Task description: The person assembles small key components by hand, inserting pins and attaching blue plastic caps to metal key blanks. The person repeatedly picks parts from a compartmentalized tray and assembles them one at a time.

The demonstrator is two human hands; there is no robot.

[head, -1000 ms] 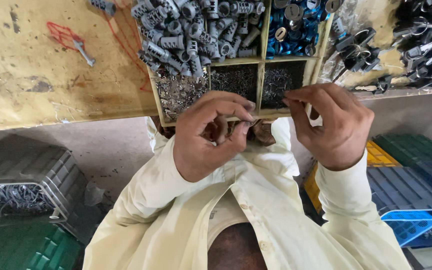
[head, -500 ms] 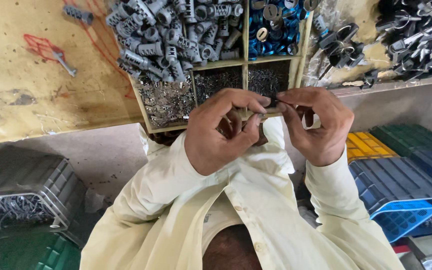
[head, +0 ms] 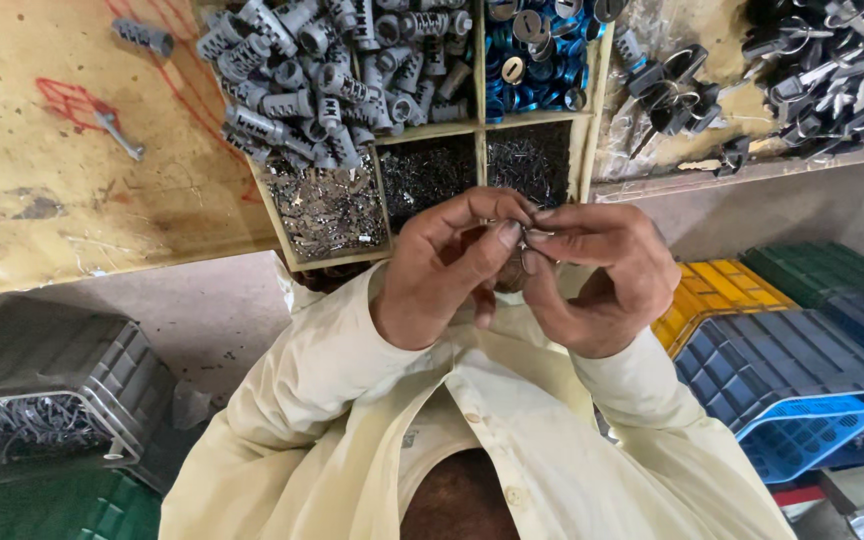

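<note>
Metal part (head: 524,236) pinched; both hands.

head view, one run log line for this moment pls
left hand pinching small metal part | right hand pinching same part | above divided parts tray | grey ribbed sleeves and blue rings in tray

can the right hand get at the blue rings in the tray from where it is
Probably yes: the right hand sits just below the tray, and the blue rings lie uncovered in an open-topped compartment. But its fingers are pinching a small metal part with the left hand.
</note>
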